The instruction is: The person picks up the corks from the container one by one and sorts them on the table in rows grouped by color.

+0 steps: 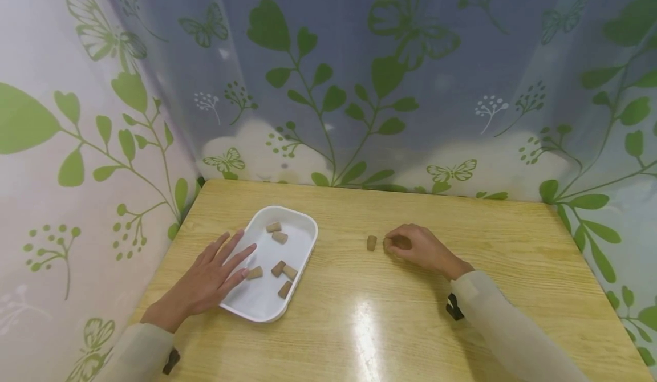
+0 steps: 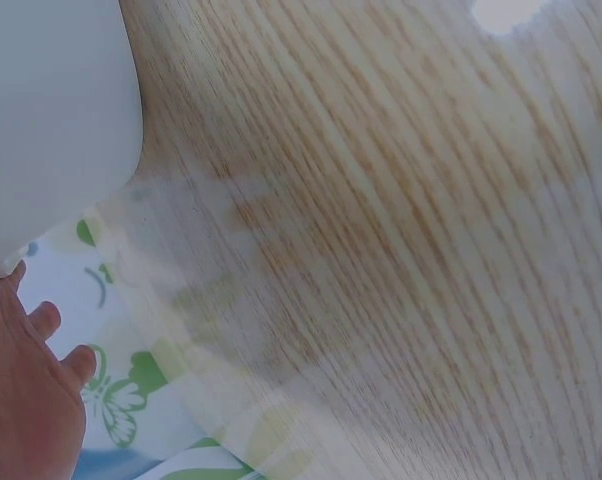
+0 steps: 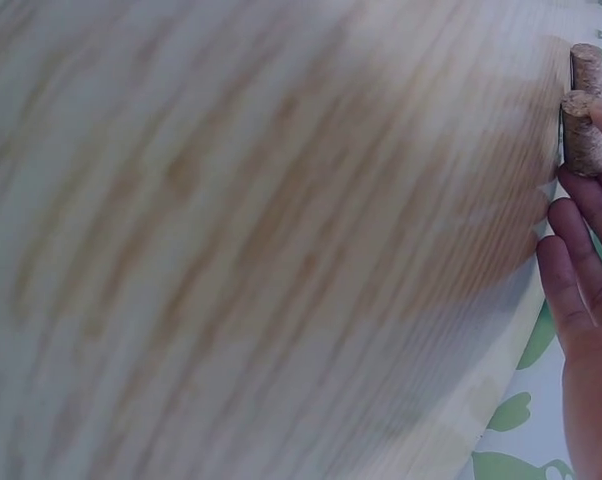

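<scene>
My right hand (image 1: 417, 249) pinches a cork stopper (image 3: 584, 140) between thumb and finger, its other fingers loosely extended in the right wrist view. Just to the left of that hand, a second cork stopper (image 1: 372, 243) stands on the wooden table. A white plastic tray (image 1: 311, 222) lies at the left with several cork stoppers inside, among them a cork (image 1: 255, 272) close to the left thumb. Spread over the tray's left rim is my left hand (image 1: 213, 271), fingers straight. In the left wrist view, its fingers (image 2: 47, 320) show beside the tray's outer wall.
The light wooden table (image 1: 333, 291) carries a bright glare near its front middle. Patterned curtains (image 1: 328, 85) with green leaves and butterflies hang along the back and both sides, close to the table's edges.
</scene>
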Demonstrator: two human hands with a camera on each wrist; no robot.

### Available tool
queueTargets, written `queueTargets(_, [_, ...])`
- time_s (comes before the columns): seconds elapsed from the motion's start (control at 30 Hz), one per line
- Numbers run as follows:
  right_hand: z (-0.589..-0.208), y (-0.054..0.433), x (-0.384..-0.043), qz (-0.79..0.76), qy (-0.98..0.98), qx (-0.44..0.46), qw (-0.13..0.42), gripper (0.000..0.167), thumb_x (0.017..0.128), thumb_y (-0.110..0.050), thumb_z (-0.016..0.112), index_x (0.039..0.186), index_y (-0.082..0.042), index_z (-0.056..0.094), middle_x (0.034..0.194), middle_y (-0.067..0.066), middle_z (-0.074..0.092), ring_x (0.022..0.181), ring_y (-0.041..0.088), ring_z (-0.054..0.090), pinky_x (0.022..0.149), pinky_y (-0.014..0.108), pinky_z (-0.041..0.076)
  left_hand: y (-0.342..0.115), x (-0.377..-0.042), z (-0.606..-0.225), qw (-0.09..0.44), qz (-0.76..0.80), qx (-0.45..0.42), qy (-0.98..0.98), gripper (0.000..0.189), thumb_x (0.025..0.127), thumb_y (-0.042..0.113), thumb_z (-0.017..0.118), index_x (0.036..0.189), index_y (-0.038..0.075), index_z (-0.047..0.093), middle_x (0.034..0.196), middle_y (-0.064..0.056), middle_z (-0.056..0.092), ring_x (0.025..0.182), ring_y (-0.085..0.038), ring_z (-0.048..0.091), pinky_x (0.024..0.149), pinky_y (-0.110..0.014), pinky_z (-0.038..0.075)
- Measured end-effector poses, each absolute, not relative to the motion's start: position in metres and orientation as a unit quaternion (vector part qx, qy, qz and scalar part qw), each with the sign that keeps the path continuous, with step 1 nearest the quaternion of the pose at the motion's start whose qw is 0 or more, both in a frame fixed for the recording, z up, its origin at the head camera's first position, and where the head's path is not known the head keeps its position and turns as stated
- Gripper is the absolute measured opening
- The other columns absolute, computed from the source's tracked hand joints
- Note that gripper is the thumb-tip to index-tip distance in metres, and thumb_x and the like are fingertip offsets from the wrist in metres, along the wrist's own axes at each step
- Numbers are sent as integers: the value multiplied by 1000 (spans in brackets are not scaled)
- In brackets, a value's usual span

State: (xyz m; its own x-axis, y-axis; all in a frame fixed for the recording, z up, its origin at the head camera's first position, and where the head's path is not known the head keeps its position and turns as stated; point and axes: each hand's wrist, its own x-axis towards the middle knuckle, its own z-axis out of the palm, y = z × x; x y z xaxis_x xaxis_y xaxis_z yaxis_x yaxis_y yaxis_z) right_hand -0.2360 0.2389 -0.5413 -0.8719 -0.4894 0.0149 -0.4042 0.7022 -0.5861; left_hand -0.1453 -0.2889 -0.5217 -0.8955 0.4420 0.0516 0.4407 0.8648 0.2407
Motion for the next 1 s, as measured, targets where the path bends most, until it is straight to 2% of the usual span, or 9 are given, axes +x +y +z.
queueTargets(0.3, [-544,239,-235,-302,920,-238,71,33,103,-29,78,133,-14,77,128,3,76,126,32,69,113,59,54,-288,-144,-521,0,128,230,965,57,116,41,49,170,26,40,183,-15,19,165,-50,20,128,-74,25])
queueTargets(1.0, [-546,237,-233,-300,922,-234,69,37,104,-27,78,137,-11,73,133,8,73,130,37,66,113,62,52,-290,-146,-523,4,126,230,965,58,116,42,49,171,28,38,183,-15,19,166,-50,18,128,-74,24])
